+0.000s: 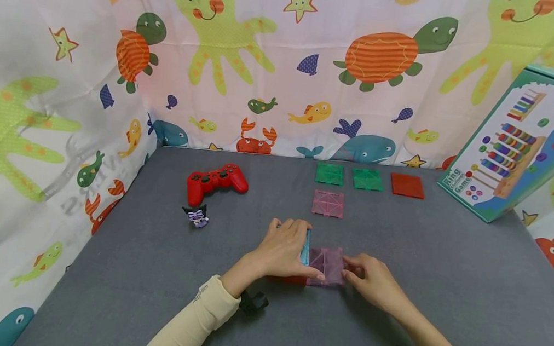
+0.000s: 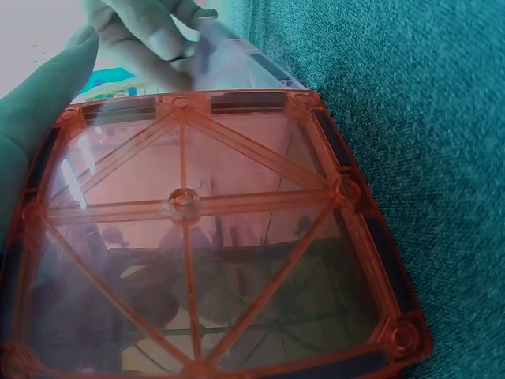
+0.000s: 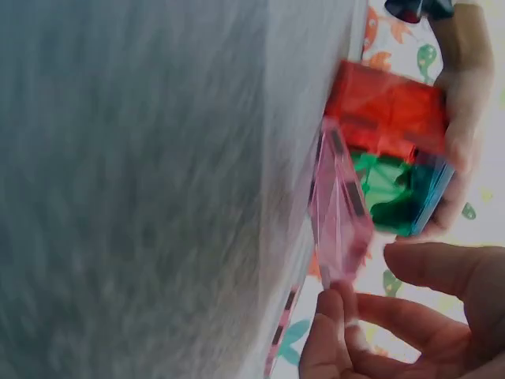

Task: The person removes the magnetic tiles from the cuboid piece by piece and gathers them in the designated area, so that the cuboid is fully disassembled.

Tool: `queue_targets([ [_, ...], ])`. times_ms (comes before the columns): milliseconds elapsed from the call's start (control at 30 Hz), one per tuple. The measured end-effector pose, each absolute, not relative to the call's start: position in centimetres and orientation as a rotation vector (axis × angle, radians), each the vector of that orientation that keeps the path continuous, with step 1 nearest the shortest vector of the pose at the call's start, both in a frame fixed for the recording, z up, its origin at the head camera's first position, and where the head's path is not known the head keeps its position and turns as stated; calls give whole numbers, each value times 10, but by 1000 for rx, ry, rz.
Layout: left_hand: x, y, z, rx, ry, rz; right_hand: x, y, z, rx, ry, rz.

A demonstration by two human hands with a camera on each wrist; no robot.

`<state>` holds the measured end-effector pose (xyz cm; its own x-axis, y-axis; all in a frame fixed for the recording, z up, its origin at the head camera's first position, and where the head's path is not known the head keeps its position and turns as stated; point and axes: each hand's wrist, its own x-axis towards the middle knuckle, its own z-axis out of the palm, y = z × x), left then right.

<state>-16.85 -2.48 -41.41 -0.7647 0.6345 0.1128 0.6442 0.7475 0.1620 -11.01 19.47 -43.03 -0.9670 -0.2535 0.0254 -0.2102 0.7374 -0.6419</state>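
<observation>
My left hand grips a small box of magnetic tiles from above, its thumb stretched along the near side. A blue tile shows at the box's right, and a red tile faces the left wrist camera. Inside the box, a green tile appears in the right wrist view. A translucent pink tile stands against the box's right side, tilted in the right wrist view. Its outer edge is pinched by the fingers of my right hand. Most of the box is hidden under my left hand in the head view.
Behind the hands lie a pink tile, two green tiles and a red tile. A red game controller and a small purple figurine are at the left. A boxed game leans at the right.
</observation>
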Motion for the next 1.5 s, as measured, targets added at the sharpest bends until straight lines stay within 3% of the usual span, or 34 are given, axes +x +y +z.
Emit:
queue_targets([
  [733, -169, -23, -415, -1045, -2904, -286, -106, 179, -428, -167, 2564, -1538],
  [1167, -170, -24, -415, -1059, -2922, -294, -125, 219, -416, -129, 2405, -1729],
  [1500, -170, -25, -415, -1046, -2911, -285, -147, 242, -409, -63, 2033, -2178],
])
